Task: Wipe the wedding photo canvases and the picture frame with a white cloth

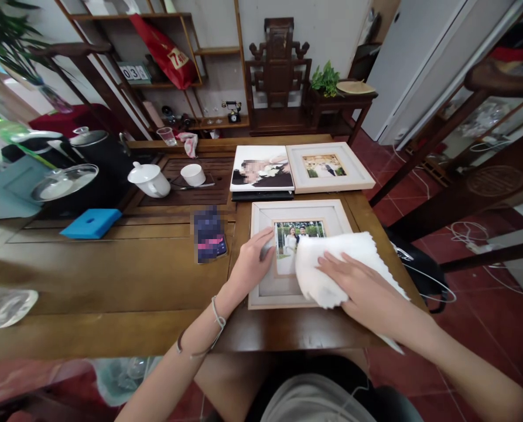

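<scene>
A pale framed wedding photo (261, 214) lies flat on the wooden table (112, 275) in front of me. My left hand (251, 261) rests on the frame's left side, fingers stretched flat against the mat. My right hand (358, 287) lies flat, fingers extended, on a white cloth (353, 249) spread over the frame's right half. The cloth hides the frame's lower right corner.
A second framed photo (329, 167) and a photo print (262, 168) lie further back. A phone (209, 234) sits left of the frame. Teapot (149, 179), cup (193, 174), blue box (91, 223) and glass lid (63, 181) stand left. A carved chair (279, 76) is behind.
</scene>
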The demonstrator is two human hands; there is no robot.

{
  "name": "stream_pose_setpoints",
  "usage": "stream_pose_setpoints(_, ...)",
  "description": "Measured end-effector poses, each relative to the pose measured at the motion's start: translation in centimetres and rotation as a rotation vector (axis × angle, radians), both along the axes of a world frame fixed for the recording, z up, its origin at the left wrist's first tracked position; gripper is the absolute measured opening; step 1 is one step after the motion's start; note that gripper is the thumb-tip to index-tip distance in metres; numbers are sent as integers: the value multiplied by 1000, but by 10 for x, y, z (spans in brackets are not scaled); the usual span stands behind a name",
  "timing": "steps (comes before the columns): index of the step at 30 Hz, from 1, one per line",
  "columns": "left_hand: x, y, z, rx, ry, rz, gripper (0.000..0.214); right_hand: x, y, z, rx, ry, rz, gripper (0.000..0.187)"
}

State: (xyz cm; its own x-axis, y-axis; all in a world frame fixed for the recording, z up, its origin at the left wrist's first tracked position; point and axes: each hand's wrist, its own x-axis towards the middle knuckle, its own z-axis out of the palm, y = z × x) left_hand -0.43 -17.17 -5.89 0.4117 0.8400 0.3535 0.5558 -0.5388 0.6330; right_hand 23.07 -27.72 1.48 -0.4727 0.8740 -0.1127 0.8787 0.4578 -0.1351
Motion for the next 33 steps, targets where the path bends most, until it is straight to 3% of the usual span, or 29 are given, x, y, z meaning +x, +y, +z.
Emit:
stream_pose_setpoints(4, 0, 1, -2, 26, -19, -33, 35, -20, 48, -19, 105, -49, -126, 65)
stream_pose_setpoints(7, -1, 1, -4, 46, -26, -41, 38, -46, 63, -26, 121, -64, -72, 68)
stream_pose_setpoints(11, -1, 1, -5, 45, -13, -47, 41, -62, 38, -16, 23, -63, 85, 71)
stream_pose_setpoints(16, -1, -1, -4, 42, 44, -86, 42, -21, 6, 13, -144, 64, 203, 74)
stream_pose_setpoints(18, -1, -2, -4, 45, 62, -101, 45, 7, 11, 25, -175, 138, 140, 70)
stream_pose_setpoints(22, -2, -3, -4, 29, 52, -99, 46, 48, 44, 42, -154, 377, -114, 24)
stream_pose_setpoints(24, -2, -3, -3, 25, 47, -101, 42, 49, 65, 47, -3, 460, -254, 29)
stream_pose_setpoints(26, -2, -2, -3, 23, 54, -104, 39, 35, 88, 47, 191, 482, -286, 28)
stream_pose_setpoints(28, -1, -2, -2, 20, 63, -111, 38, 10, 111, 41, 289, 469, -169, 25)
stream_pose_setpoints(29, -1, -1, -2, 22, 64, -117, 38, -4, 122, 35, 292, 452, -91, 36)
stream_pose_setpoints(33, -1, -2, 1, 21, 105, -106, 36, -49, 154, 2, 175, 320, 172, 66)
